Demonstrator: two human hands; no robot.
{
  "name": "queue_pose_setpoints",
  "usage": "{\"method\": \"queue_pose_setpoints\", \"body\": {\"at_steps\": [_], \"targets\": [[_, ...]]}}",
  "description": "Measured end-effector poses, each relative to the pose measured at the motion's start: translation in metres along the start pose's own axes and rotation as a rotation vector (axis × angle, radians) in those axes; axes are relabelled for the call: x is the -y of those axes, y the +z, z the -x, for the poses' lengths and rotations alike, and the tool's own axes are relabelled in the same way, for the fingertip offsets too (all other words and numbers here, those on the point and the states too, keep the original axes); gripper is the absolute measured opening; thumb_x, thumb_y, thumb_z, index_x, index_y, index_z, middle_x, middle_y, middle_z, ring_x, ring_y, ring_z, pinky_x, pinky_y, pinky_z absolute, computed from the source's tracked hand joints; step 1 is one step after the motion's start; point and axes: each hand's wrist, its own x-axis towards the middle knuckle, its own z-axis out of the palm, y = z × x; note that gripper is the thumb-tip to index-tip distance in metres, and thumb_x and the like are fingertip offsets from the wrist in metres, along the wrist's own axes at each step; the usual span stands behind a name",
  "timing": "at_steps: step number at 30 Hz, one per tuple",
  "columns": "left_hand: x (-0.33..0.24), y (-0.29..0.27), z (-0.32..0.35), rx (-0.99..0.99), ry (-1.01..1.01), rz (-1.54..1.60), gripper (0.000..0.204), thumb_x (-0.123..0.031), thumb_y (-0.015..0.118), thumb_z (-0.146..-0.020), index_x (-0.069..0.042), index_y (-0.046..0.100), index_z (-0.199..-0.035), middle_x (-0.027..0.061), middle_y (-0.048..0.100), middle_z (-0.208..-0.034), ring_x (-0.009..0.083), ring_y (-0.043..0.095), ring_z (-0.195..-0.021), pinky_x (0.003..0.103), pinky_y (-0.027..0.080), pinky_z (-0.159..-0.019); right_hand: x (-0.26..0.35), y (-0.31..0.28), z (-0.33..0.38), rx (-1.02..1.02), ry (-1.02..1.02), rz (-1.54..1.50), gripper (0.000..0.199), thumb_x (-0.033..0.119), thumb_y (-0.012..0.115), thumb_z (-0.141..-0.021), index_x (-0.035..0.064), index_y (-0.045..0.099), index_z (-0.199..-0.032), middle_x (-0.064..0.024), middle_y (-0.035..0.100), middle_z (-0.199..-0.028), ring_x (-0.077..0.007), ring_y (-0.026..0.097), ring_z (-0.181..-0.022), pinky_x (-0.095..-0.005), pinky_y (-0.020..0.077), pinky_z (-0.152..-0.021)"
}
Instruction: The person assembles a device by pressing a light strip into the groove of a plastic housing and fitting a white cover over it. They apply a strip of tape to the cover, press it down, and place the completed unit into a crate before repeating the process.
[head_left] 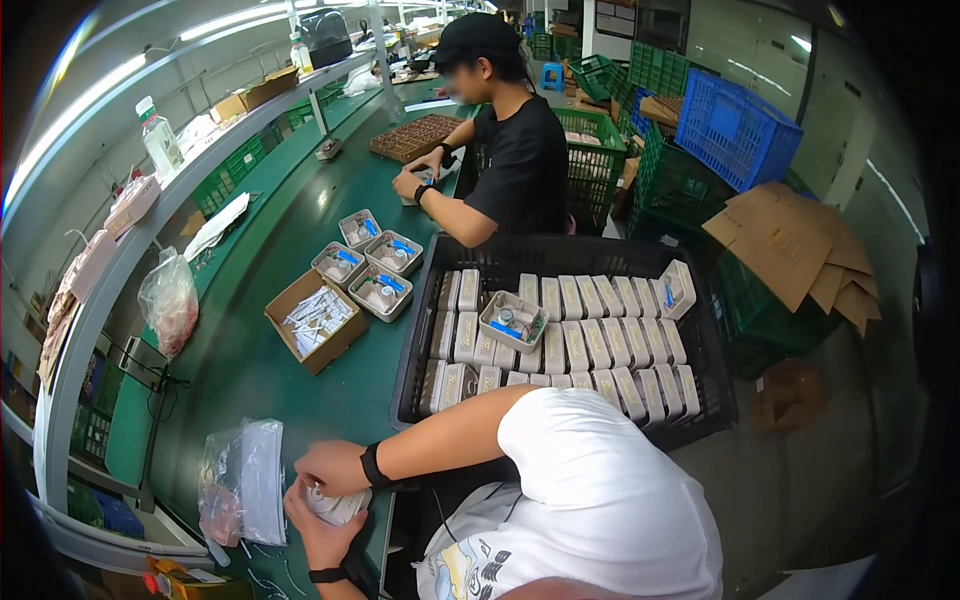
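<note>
A long green counter ran from the lower left toward twelve o'clock, with a grey shelf curving along its left edge. At about three o'clock from the picture's centre sat a big black crate packed with rows of pale closed boxes, one open box lying on top of them. Behind it, at one o'clock, stood green and blue plastic crates, with flattened brown cardboard at two o'clock.

A co-worker in a black shirt worked at twelve o'clock, both hands on a small item on the counter beside a brown tray.

Near the centre lay four open white boxes with blue parts inside, and just below them a small cardboard carton of bagged pieces. A clear plastic bag with pinkish contents lay at nine o'clock.

At six o'clock, low in the picture, the person's own hands met over the counter's near edge. The right hand, its wrist in a black band, pressed down from above, fingers curled around a small white round gadget. The left hand cupped the same gadget from beneath, fingers closed on it. Just to their left, at seven o'clock, lay a clear bag with pink contents.
</note>
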Motion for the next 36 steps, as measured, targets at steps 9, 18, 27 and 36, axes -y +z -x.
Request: {"method": "queue_pose_setpoints", "body": {"at_steps": [9, 18, 27, 36], "targets": [[-0.005, 0.007, 0.005, -0.093, 0.0, -0.062, 0.121, -0.028, 0.105, -0.064, -0.002, 0.047, -0.167, 0.0211, 0.055, -0.151, 0.0451, 0.05, -0.145, 0.057, 0.039, -0.128, -0.009, 0.014, -0.008, -0.046, 0.042, -0.008, 0.013, 0.007, 0.078, -0.087, 0.007, 0.077, -0.099, -0.0166, 0.079, -0.101, -0.0427, 0.076, -0.094, -0.0546, 0.0601, -0.083], [-0.013, 0.006, -0.004, -0.177, -0.006, -0.076, 0.12, -0.037, 0.106, -0.063, -0.008, 0.049, -0.165, 0.0222, 0.053, -0.156, 0.049, 0.053, -0.143, 0.059, 0.046, -0.12, 0.007, -0.027, -0.008, 0.049, 0.252, -0.111, 0.026, 0.007, 0.086, -0.089, 0.0039, 0.074, -0.112, -0.0115, 0.081, -0.1, -0.0208, 0.081, -0.09, -0.0383, 0.0645, -0.078], [-0.02, 0.007, 0.007, -0.146, -0.187, 0.012, 0.124, -0.039, 0.106, -0.062, -0.012, 0.048, -0.168, 0.0198, 0.048, -0.162, 0.0471, 0.049, -0.149, 0.061, 0.043, -0.123, 0.015, -0.034, -0.006, 0.134, 0.269, -0.196, 0.021, 0.009, 0.086, -0.096, 0.0037, 0.075, -0.112, -0.0043, 0.08, -0.099, -0.0133, 0.075, -0.086, -0.0305, 0.0615, -0.08], [-0.023, 0.006, 0.008, -0.138, -0.198, 0.027, 0.122, -0.038, 0.105, -0.064, -0.013, 0.048, -0.169, 0.0202, 0.047, -0.163, 0.0462, 0.047, -0.153, 0.061, 0.041, -0.125, 0.027, -0.035, -0.012, 0.214, 0.231, -0.05, 0.021, 0.008, 0.087, -0.097, 0.0026, 0.074, -0.114, -0.0024, 0.08, -0.102, -0.01, 0.074, -0.089, -0.0281, 0.0601, -0.081]]}}
